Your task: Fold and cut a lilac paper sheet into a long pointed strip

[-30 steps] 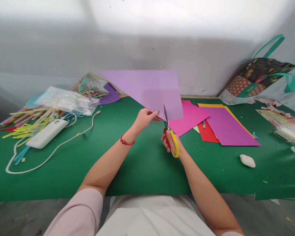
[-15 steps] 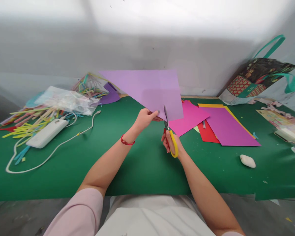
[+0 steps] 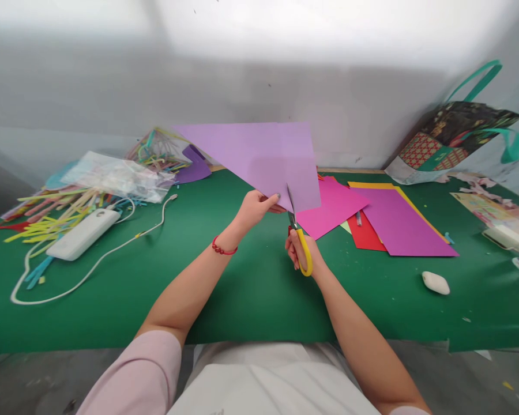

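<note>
Lilac paper (image 3: 259, 155) is hanging over the green table (image 3: 242, 288), the left hand (image 3: 254, 208) pinching its lower edge. The right hand (image 3: 301, 253) is working yellow scissors (image 3: 296, 231), fingers curled through the loops, blades at that edge. Light and floppy, the paper is probably needing support beside the cut.

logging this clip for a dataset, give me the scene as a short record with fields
left hand: pinches the near edge of the lilac paper sheet, held up off the table
right hand: grips yellow-handled scissors, blades at the sheet's near edge
surface: green table
left side: white power bank with cable, paper strips, plastic bag
right side: coloured sheets, gift bag
</note>
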Tool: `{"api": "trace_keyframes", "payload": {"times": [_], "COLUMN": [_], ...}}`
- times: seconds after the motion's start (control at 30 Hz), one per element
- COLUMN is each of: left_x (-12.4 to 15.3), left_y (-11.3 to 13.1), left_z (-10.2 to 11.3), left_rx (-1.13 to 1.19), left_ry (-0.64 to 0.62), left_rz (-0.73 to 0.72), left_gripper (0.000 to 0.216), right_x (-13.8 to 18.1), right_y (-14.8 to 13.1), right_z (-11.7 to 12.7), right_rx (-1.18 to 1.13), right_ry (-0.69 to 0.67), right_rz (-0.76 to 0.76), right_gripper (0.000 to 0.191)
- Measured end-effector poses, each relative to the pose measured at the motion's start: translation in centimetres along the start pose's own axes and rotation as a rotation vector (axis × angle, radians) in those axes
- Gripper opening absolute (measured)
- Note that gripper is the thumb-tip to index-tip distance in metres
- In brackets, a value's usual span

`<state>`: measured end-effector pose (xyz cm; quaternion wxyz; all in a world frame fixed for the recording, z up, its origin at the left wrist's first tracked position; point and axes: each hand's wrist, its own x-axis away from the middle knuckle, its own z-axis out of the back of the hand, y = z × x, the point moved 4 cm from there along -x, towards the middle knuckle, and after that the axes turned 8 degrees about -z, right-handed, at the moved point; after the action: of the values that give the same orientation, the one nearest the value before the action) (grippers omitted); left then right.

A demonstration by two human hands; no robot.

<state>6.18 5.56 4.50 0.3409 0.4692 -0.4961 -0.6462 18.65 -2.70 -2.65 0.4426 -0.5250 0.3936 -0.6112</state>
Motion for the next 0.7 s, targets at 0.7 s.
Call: {"api": "trace_keyframes", "payload": {"times": [0.7], "left_x": [-0.21], "left_y": [-0.15], "left_z": [0.45], "left_rx": [0.029], "left_ry": [0.121], "left_rz": [0.004], "left_gripper": [0.016], "right_x": [-0.01], "right_y": [-0.32], "right_z": [0.33], "right_rx": [0.028], "right_ry": [0.031], "right_rz": [-0.014], "right_gripper": [0.056]}}
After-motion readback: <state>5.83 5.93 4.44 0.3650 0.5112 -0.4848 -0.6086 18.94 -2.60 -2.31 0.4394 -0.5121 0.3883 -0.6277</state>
